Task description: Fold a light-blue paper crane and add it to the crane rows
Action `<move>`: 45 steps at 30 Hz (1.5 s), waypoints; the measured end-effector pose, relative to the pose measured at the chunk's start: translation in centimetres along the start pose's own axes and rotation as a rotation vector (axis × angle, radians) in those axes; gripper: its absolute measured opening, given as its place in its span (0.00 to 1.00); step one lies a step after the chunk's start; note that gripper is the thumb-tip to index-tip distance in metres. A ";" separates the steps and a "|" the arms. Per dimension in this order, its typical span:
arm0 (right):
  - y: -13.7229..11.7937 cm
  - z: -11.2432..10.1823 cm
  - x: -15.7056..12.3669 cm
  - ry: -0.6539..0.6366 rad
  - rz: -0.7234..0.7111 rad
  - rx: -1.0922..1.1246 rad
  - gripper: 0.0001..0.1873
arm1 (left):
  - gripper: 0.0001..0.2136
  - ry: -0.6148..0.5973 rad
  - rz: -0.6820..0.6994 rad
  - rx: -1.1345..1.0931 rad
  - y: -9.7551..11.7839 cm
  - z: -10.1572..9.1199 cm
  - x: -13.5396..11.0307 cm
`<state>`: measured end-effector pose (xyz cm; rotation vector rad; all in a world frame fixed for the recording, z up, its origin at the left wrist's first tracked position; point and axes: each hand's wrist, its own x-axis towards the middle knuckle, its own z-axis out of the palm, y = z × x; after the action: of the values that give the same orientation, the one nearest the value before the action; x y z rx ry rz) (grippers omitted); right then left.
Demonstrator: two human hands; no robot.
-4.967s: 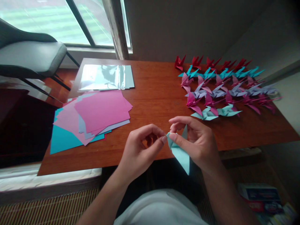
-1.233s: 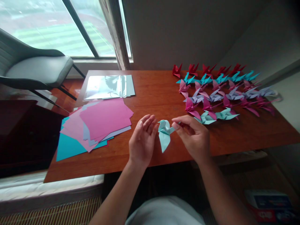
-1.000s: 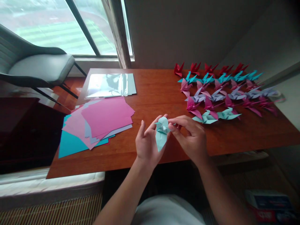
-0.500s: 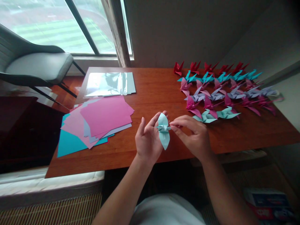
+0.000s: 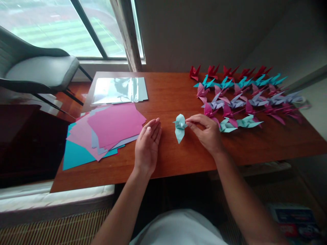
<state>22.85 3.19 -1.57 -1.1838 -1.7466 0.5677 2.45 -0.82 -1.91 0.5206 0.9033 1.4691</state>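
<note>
A pale mint paper crane (image 5: 180, 126) with spread wings is pinched by one pointed end between the thumb and forefinger of my right hand (image 5: 206, 132). My left hand (image 5: 148, 146) holds nothing; its fingers are stretched out, palm turned toward the crane, with a gap between them. Close beyond my right hand sit finished mint cranes (image 5: 247, 122), the front row of several rows of folded cranes. Behind them stand magenta cranes (image 5: 230, 114), lavender cranes (image 5: 237, 101), turquoise cranes (image 5: 245, 82) and red cranes (image 5: 230, 71).
Fanned sheets of coloured paper (image 5: 116, 122) lie on the wooden table (image 5: 168, 95), left of my left hand. Behind them is a clear-wrapped pack of paper (image 5: 116, 90). A grey chair (image 5: 42, 69) stands by the window at the left.
My left hand has let go of the mint crane and moved left. The right hand has shifted slightly left and away from me, keeping the crane pinched above the table.
</note>
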 end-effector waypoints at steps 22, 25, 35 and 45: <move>-0.1 -0.1 -3.1 0.152 0.241 -0.005 0.07 | 0.07 -0.212 0.279 0.828 1.4 0.7 0.5; 0.5 0.3 -2.0 0.117 0.303 0.032 0.11 | 0.08 -0.320 0.315 1.221 1.1 1.5 0.8; 0.1 1.2 -3.2 -0.061 0.398 0.109 0.14 | 0.15 -0.200 0.355 1.511 -0.2 1.6 0.6; -1.3 0.6 -1.8 0.014 0.081 -0.232 0.08 | 0.05 -0.151 0.521 1.578 0.8 1.7 0.2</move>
<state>21.91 1.12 -1.65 -1.4212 -1.7951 0.4104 3.24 -0.16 -0.34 2.0862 1.7880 0.8174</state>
